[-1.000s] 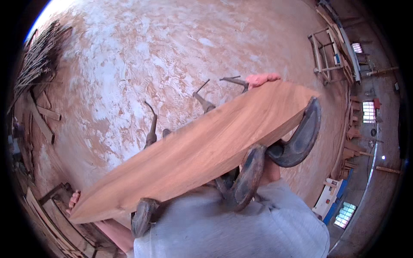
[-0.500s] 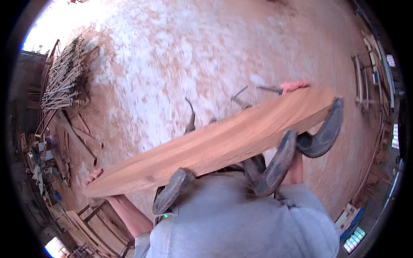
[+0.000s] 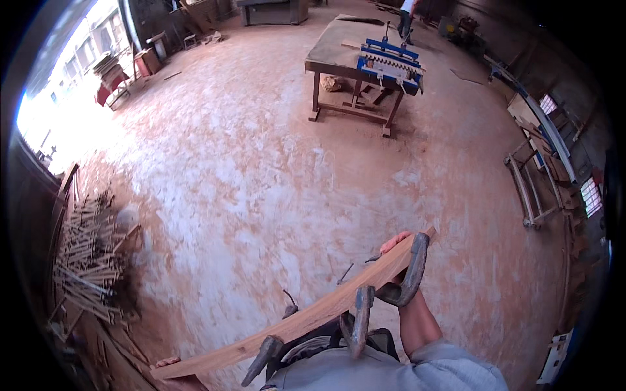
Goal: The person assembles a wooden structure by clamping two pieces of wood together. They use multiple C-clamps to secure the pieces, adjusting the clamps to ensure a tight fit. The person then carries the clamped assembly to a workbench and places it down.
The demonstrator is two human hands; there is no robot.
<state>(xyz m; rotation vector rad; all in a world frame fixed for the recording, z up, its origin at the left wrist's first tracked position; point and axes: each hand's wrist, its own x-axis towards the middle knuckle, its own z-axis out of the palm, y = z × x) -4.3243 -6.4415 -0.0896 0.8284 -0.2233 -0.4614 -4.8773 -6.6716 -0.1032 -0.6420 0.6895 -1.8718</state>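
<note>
A long wooden board is held across the front of my body, its right end higher in the picture than its left. My left hand grips the left end, fingers over the far edge. Near the right end, my right hand is wrapped around the far side, partly hidden by the wood. Three dark metal clamps are fixed on the board: a left clamp, a middle clamp and a right clamp. Some of their screw handles stick out beyond the far edge.
Ahead stands a wooden workbench carrying a blue comb-like jig. A pile of thin wooden sticks lies at the left. On the right is a metal-framed trolley. Far back, a person stands beyond the bench.
The view has tilted up, bringing the workbench and the far person into sight. The board and both hands now appear lower in the picture, and the board shows more edge-on. Both hands still hold it.
</note>
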